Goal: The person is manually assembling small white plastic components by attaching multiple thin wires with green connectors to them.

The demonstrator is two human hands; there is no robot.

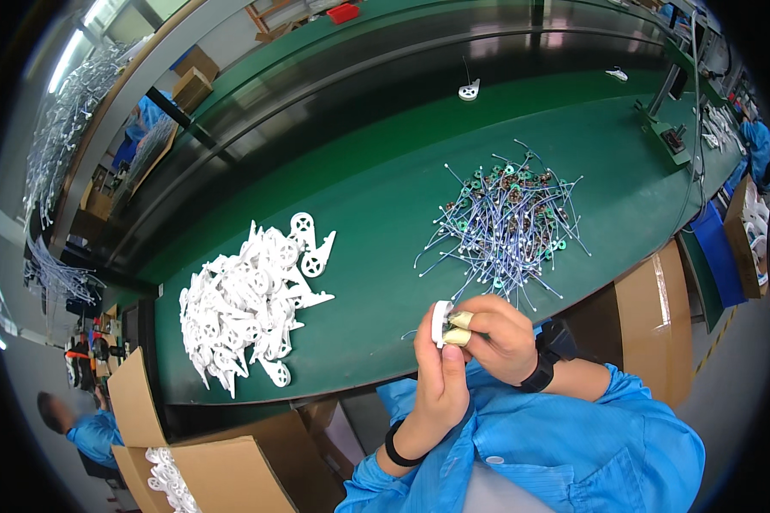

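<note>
Just past the near edge of the green bench, my left hand [441, 386] grips a white plastic part [439, 323], held on edge. My right hand [503, 342], with yellow finger cots on two fingertips, is closed against the part's right side. Whatever lies between those fingertips is too small and hidden to name. A thin wire end [409, 334] shows just left of my left fingers. Beyond my hands lies a heap of blue-wired small components [509, 222] with green and copper-coloured bits. A large pile of white plastic parts [244, 299] with spoked round ends sits to the left.
One white part [469, 91] with a wire lies at the bench's back, another small white piece [617, 75] farther right. A metal fixture [666, 137] stands at the right. Open cardboard boxes [231, 474] flank the near edge. A person in blue [94, 436] is at far left.
</note>
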